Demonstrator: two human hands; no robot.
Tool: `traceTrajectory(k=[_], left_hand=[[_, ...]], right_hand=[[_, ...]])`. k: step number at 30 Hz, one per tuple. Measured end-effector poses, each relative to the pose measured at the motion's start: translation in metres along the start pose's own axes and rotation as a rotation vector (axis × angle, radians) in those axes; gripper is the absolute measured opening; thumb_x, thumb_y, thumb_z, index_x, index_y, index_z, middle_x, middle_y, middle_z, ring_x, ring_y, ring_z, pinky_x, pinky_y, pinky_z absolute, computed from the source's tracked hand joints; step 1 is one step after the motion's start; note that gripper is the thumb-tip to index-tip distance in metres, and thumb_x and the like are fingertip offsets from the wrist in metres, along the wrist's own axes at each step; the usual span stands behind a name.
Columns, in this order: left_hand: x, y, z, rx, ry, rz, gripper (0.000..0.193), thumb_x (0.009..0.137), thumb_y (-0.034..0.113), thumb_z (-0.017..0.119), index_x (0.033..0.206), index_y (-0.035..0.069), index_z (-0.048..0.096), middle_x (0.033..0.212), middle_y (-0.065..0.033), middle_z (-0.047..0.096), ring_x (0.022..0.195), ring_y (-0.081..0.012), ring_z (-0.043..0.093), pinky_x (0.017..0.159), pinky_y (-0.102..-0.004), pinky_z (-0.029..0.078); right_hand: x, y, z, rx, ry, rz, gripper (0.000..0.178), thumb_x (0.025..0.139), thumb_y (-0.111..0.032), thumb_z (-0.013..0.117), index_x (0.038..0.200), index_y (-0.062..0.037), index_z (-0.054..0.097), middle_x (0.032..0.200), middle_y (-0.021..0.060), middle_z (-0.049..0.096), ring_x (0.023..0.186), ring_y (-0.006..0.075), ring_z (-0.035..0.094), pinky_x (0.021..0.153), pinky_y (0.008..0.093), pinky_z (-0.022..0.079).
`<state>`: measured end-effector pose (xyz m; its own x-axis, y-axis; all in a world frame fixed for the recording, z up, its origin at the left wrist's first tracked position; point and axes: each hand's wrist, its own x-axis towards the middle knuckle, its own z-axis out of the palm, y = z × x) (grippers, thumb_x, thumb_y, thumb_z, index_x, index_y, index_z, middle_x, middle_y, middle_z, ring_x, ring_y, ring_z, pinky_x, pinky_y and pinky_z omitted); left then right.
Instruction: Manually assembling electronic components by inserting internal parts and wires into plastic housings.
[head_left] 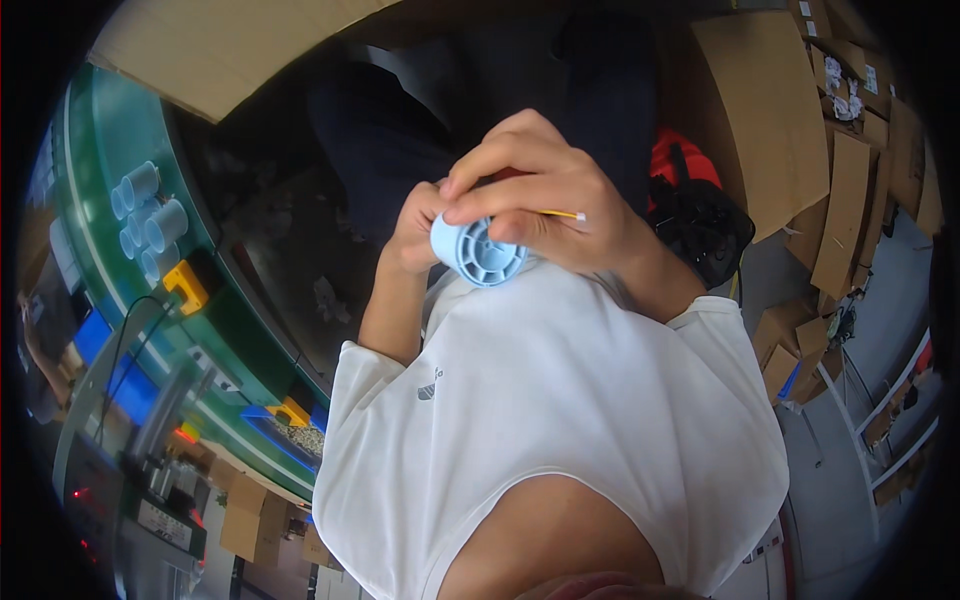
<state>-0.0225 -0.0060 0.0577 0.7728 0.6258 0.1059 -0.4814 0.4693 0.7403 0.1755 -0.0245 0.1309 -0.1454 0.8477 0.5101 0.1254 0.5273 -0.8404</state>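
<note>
The left hand is curling round a light-blue plastic cup before the white shirt; the half-closed right hand is gripping its ribbed end, a yellow lead poking out there. The cup is looking light, stiff, maybe slippery; its outer wall is offering the surest hold. A blue tray is holding small pale pieces.

The left grip is partly hidden behind the light-blue part and the right grip, by which one end of the yellow wire is covered. A cardboard sheet is cut off above; pale pieces are too small to be identified.
</note>
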Motion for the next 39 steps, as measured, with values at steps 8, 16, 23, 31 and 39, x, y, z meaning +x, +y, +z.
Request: traceTrajectory(k=[8, 16, 23, 31, 39], left_hand=[[0.005, 0.007, 0.000, -0.099, -0.179, -0.201, 0.020, 0.087, 0.010, 0.076, 0.069, 0.005, 0.069, 0.058, -0.0001, 0.056, 0.050, -0.0103, 0.047, 0.051, -0.0265, 0.035], [0.006, 0.028, -0.020, 0.397, 0.234, -0.326, 0.018, 0.089, 0.012, 0.072, 0.074, 0.002, 0.072, 0.058, -0.0002, 0.057, 0.049, -0.0085, 0.046, 0.049, -0.0263, 0.033], [0.011, 0.027, -0.019, 1.211, 0.395, -0.389, 0.019, 0.088, 0.013, 0.067, 0.090, -0.004, 0.073, 0.070, -0.0203, 0.067, 0.065, -0.0170, 0.070, 0.059, -0.0383, 0.051], [-0.049, 0.080, -0.024, 1.054, 0.961, 0.166, 0.028, 0.098, 0.021, 0.062, 0.102, -0.002, 0.076, 0.065, -0.0084, 0.065, 0.059, -0.0106, 0.060, 0.055, -0.0302, 0.046], [-0.133, 0.067, -0.042, 0.731, 1.318, 0.176, 0.032, 0.105, 0.024, 0.056, 0.109, -0.001, 0.076, 0.062, 0.0023, 0.054, 0.058, -0.0058, 0.049, 0.054, -0.0241, 0.038]], right_hand=[[0.005, 0.013, -0.005, 0.033, -0.233, 0.717, 0.032, 0.100, -0.035, 0.064, 0.099, -0.0047, 0.076, 0.094, 0.0088, 0.072, 0.083, 0.0197, 0.065, 0.070, 0.0311, 0.049], [-0.005, 0.003, -0.018, -0.167, 0.012, 0.565, 0.050, 0.085, -0.030, 0.079, 0.124, -0.0037, 0.064, 0.094, 0.0111, 0.068, 0.087, 0.0261, 0.066, 0.075, 0.0340, 0.052], [0.001, 0.015, 0.031, -0.719, -0.344, 0.432, 0.069, 0.069, -0.020, 0.087, 0.131, -0.0041, 0.060, 0.120, 0.0166, 0.061, 0.114, 0.0377, 0.059, 0.097, 0.0460, 0.051], [0.062, 0.054, 0.081, -0.515, -0.396, 0.152, 0.054, 0.079, -0.015, 0.080, 0.128, -0.0028, 0.059, 0.117, 0.0165, 0.066, 0.103, 0.0336, 0.065, 0.093, 0.0399, 0.052], [0.220, 0.099, 0.249, -0.066, -0.123, -0.060, 0.057, 0.089, -0.027, 0.076, 0.131, 0.0017, 0.053, 0.110, 0.0150, 0.064, 0.103, 0.0340, 0.063, 0.099, 0.0420, 0.047]])
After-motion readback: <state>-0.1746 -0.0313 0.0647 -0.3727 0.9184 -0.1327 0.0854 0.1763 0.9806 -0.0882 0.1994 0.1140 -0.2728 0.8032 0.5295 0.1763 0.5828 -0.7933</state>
